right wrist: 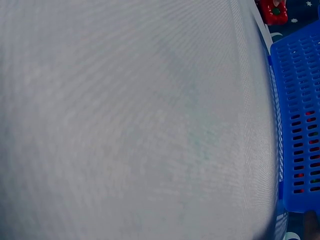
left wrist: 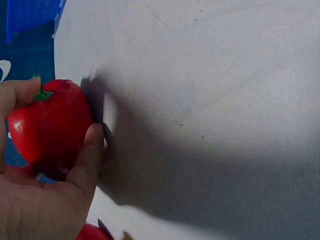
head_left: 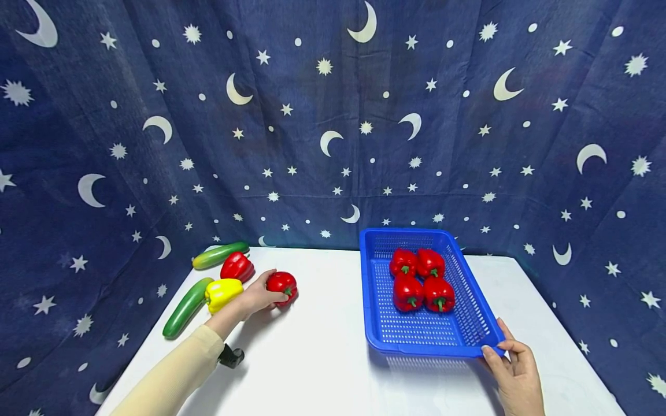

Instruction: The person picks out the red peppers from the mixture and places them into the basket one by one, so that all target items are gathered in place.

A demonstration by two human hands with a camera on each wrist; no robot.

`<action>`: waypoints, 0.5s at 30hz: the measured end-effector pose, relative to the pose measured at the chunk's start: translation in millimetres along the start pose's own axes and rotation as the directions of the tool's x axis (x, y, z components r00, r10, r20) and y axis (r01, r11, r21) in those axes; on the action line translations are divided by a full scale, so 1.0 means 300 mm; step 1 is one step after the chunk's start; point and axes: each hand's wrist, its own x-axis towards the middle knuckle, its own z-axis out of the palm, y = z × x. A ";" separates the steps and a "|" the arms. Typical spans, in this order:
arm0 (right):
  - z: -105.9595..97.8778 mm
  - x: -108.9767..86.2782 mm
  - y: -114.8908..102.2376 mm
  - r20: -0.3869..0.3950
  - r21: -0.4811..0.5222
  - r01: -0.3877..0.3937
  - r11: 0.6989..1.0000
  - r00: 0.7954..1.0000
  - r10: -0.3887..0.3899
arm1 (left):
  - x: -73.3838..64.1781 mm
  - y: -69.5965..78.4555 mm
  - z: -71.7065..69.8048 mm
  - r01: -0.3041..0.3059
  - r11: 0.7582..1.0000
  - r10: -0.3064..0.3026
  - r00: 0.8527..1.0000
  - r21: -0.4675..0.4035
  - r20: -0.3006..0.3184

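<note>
My left hand (head_left: 260, 293) grips a red bell pepper (head_left: 282, 287) at the left of the table, thumb and fingers round its sides. In the left wrist view the same red bell pepper (left wrist: 55, 125) shows its green stem by a fingertip. The right hand (head_left: 515, 370) pinches the near right corner of a blue plastic basket (head_left: 426, 348), thumb on the rim. Several red bell peppers (head_left: 408, 292) lie grouped inside that basket. The right wrist view shows mostly white tabletop, with the basket's slotted wall (right wrist: 300, 120) at its right edge.
Left of the left hand lie another red bell pepper (head_left: 237, 267), a yellow bell pepper (head_left: 222, 294), a green cucumber (head_left: 187, 308) and a green vegetable with a yellow end (head_left: 221, 255). A dark blue curtain (head_left: 291, 144) with moons and stars surrounds the white table (head_left: 312, 358).
</note>
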 end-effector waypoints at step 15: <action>0.000 -0.002 0.000 0.000 0.011 0.025 1.000 1.000 -0.025 | 0.016 -0.002 0.015 0.002 1.000 -0.001 0.999 0.031 -0.052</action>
